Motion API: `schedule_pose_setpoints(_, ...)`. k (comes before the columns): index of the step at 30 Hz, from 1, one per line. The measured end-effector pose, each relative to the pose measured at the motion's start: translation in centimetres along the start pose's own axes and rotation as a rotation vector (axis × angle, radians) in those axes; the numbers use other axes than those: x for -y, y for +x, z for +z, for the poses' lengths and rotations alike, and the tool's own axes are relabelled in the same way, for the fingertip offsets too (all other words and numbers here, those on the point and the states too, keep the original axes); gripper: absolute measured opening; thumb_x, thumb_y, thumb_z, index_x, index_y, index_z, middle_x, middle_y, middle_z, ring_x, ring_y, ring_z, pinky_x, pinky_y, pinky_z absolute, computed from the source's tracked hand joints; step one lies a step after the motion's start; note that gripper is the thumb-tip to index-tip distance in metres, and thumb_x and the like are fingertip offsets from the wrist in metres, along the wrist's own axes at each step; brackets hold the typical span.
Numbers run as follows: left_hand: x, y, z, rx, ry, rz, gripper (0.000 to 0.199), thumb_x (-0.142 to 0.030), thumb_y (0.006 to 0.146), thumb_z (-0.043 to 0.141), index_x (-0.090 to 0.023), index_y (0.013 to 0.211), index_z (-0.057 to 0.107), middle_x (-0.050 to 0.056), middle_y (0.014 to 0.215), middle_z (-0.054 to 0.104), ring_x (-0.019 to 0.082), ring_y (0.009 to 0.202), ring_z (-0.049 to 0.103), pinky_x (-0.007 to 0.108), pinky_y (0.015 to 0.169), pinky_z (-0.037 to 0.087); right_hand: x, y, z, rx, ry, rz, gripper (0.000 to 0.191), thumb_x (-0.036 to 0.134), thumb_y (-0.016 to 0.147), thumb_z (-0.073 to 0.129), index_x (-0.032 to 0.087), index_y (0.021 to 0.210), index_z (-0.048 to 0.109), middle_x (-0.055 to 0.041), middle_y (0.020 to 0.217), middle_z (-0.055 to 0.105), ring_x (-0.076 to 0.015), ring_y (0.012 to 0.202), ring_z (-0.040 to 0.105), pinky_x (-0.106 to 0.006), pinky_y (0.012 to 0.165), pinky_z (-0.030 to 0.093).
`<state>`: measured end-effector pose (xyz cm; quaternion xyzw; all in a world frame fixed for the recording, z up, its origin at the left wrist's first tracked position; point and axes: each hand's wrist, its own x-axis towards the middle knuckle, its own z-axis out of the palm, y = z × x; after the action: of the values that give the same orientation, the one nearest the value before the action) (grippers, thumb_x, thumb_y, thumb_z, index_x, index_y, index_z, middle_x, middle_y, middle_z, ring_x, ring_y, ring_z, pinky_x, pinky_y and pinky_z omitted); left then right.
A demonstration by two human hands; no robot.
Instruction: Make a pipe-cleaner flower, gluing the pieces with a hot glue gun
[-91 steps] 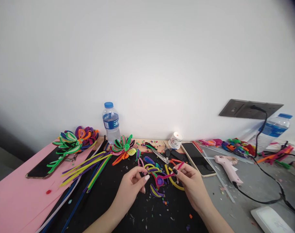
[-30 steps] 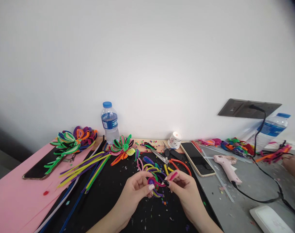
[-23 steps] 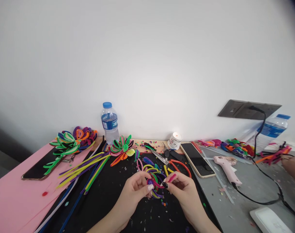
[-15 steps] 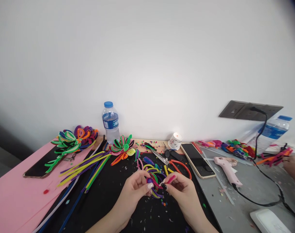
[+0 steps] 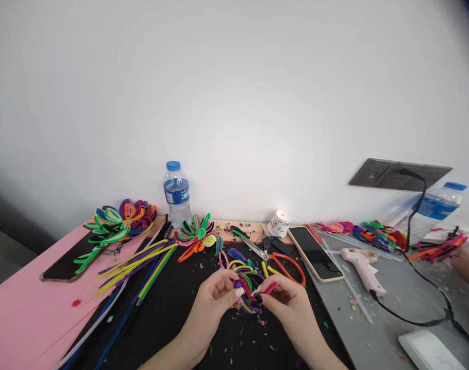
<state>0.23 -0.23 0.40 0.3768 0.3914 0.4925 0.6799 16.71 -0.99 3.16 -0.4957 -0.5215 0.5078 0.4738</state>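
Between my hands is a magenta pipe cleaner (image 5: 271, 287), its doubled end sticking out past the right fingers. My left hand (image 5: 214, 306) is closed, thumb and fingers pinching the other part of it, where a small purple coil (image 5: 239, 284) shows. My right hand (image 5: 290, 306) pinches the magenta strand close beside the left fingertips. Just behind and under the fingers lies a bundle of bent pipe cleaners (image 5: 238, 268) in yellow, purple and green, partly hidden by the hands. Scissors with orange handles (image 5: 288, 267) lie beyond my right hand.
Left are loose straight pipe cleaners (image 5: 134, 267), a finished-looking pipe cleaner flower (image 5: 198, 236) and a water bottle (image 5: 177, 198). Rightward lie a phone (image 5: 315, 254), a pink glue gun (image 5: 363, 271) with its black cord and a white box (image 5: 429, 349). Another person's hand (image 5: 465, 264) is at the far right.
The view has shifted very slightly. Both hands stay pinched on the magenta pipe cleaner, the right fingers having moved only a little.
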Motion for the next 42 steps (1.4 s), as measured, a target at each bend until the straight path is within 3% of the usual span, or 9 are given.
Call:
schedule_pose_setpoints(8,-0.2,0.0,-0.2,0.0,0.08,0.007,0.02,-0.017,0.061,0.073,-0.015,0.076,0.06,-0.002,0.064,0.061,0.013,0.062,0.054,0.023,0.06,0.042,-0.4,0.5,-0.9,0.001,0.085,-0.035,0.01,0.023,0.069,0.069,0.017,0.064,0.062,-0.0006,0.071,0.058,-0.0119,0.061,0.048,-0.02,0.052,0.037)
schedule_pose_setpoints(13,-0.3,0.0,-0.2,0.036,0.102,0.017,0.023,-0.015,0.056,0.075,-0.016,0.073,0.059,-0.004,0.058,0.059,0.012,0.057,0.052,0.022,0.057,0.04,-0.7,0.6,-1.1,0.021,0.143,0.035,0.016,0.028,0.068,0.07,0.015,0.067,0.061,0.0011,0.062,0.054,-0.01,0.052,0.041,-0.021,0.048,0.035)
schedule_pose_setpoints(21,0.1,0.1,-0.3,0.089,0.057,0.001,0.028,-0.015,0.059,0.074,-0.018,0.082,0.058,-0.007,0.057,0.052,0.01,0.056,0.048,0.02,0.055,0.036,-0.6,0.5,-1.0,0.094,0.169,0.087,0.018,0.028,0.065,0.073,0.015,0.061,0.062,0.001,0.063,0.058,-0.0092,0.051,0.044,-0.021,0.049,0.035)
schedule_pose_setpoints(42,-0.4,-0.3,-0.2,0.112,0.092,0.042,0.023,-0.015,0.061,0.074,-0.018,0.073,0.055,-0.008,0.057,0.048,0.008,0.055,0.045,0.019,0.053,0.034,-0.6,0.4,-0.6,0.177,0.142,0.094,0.014,0.022,0.062,0.075,0.015,0.059,0.063,0.001,0.061,0.06,-0.009,0.052,0.047,-0.02,0.048,0.036)
